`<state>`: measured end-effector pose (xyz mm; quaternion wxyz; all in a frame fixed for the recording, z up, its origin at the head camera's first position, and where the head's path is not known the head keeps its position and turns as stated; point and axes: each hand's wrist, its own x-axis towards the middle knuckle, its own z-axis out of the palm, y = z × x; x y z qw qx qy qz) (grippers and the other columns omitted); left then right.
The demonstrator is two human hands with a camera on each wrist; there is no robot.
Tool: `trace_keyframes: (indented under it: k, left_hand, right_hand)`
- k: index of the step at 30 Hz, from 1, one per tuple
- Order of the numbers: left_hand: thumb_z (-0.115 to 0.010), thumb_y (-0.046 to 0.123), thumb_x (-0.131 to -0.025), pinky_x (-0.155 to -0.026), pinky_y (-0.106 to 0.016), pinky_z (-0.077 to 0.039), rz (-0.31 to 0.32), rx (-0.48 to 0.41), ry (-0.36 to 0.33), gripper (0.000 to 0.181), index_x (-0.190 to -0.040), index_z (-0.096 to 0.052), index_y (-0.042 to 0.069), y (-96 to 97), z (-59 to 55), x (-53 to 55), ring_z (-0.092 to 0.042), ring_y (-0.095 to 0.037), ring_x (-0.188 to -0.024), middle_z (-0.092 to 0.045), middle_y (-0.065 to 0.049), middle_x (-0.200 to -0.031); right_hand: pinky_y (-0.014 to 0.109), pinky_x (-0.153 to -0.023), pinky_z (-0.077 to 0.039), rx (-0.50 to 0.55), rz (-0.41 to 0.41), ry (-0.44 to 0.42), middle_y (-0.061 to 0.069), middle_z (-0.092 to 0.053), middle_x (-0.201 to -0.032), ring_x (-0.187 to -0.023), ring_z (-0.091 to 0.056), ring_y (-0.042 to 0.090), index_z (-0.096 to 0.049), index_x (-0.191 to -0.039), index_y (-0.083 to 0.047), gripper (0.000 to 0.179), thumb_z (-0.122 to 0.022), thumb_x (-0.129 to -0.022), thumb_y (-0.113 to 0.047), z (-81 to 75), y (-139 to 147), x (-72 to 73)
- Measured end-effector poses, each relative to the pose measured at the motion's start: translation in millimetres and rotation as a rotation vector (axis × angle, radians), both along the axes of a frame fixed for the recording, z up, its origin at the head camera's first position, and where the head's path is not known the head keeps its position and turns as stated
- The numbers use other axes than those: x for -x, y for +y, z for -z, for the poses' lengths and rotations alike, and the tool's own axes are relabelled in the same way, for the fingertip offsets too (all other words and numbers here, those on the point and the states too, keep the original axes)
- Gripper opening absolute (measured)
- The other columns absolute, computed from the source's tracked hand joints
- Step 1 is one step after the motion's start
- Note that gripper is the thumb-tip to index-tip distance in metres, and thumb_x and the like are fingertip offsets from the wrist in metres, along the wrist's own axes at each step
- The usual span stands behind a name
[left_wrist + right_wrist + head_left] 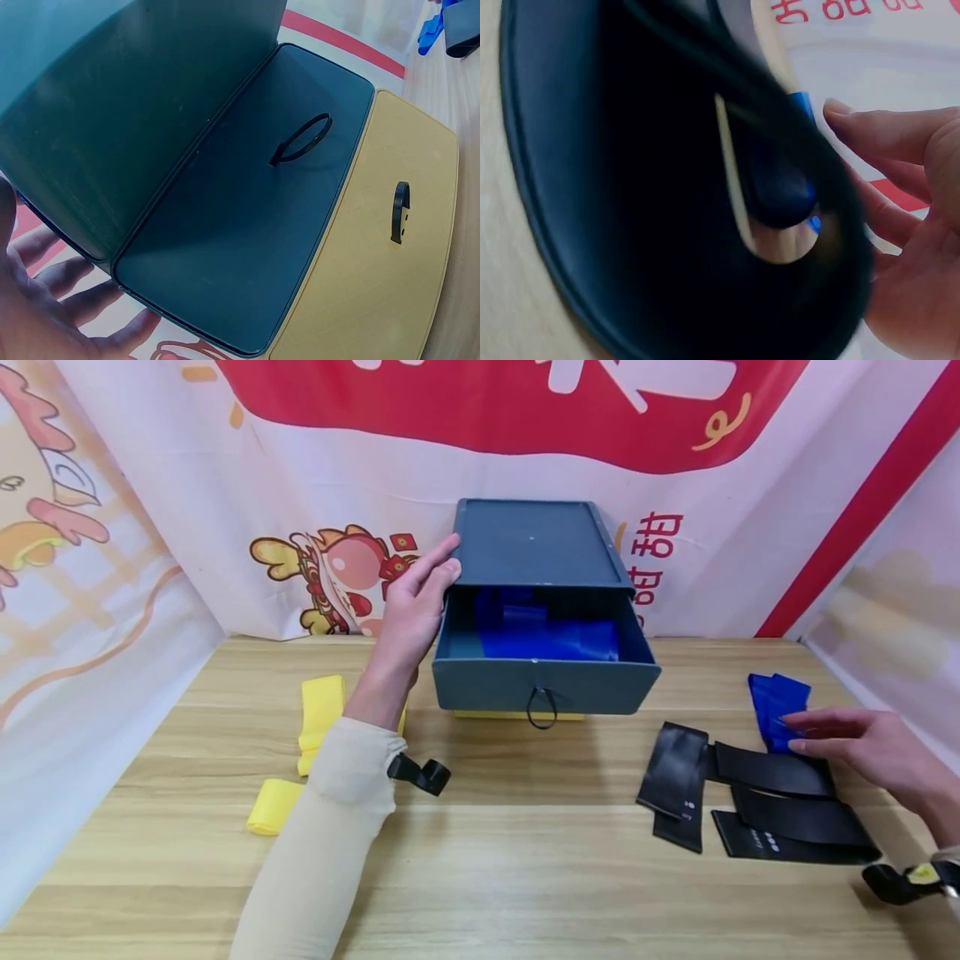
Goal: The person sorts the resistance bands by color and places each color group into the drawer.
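A small dark blue drawer cabinet [536,539] stands at the back of the table, its top drawer [487,685] pulled out. Blue bands [555,642] lie inside that drawer. My left hand [420,602] rests against the cabinet's left side, thumb near the top edge; the left wrist view shows its fingers spread along that side. At the right, my right hand [888,756] is over a folded blue band [776,697], fingers extended and thumb apart from them. Whether the fingertips touch the band, I cannot tell. Black resistance bands [787,814] lie just in front of it.
Below the pulled-out drawer are a shut dark drawer [247,202] and a yellow drawer [367,225], each with a black loop pull. Yellow bands [322,714] lie on the table at the left, partly behind my left arm. A printed cloth [420,460] hangs behind the cabinet.
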<state>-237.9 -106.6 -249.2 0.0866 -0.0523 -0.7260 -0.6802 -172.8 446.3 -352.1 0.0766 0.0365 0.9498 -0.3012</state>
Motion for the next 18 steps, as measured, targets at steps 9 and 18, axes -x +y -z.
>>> trace_keyframes:
  k: [9, 18]
  left_hand:
    - [-0.058, 0.042, -0.108, -0.127, -0.041, -0.039, 0.001, 0.003, 0.010, 0.043, -0.151, -0.060, 0.039, 0.4, -0.3, 0.7, -0.047, -0.009, -0.149, -0.053, 0.016, -0.160]
    - [-0.059, 0.041, -0.108, -0.127, -0.039, -0.038, -0.005, 0.002, 0.018, 0.042, -0.150, -0.060, 0.038, -0.2, 0.9, 0.3, -0.047, -0.008, -0.150, -0.054, 0.016, -0.160]
  right_hand:
    - [0.074, -0.105, -0.036, 0.023, -0.003, -0.060, 0.043, -0.034, -0.159, -0.139, -0.030, 0.062, -0.050, -0.151, 0.008, 0.066, -0.058, -0.109, -0.042, 10.0, 12.0, 4.9]
    - [0.047, -0.088, -0.044, -0.115, -0.014, 0.040, 0.043, -0.058, -0.137, -0.119, -0.049, 0.055, -0.070, -0.129, 0.009, 0.041, -0.066, -0.106, -0.024, 12.1, 5.2, 8.8]
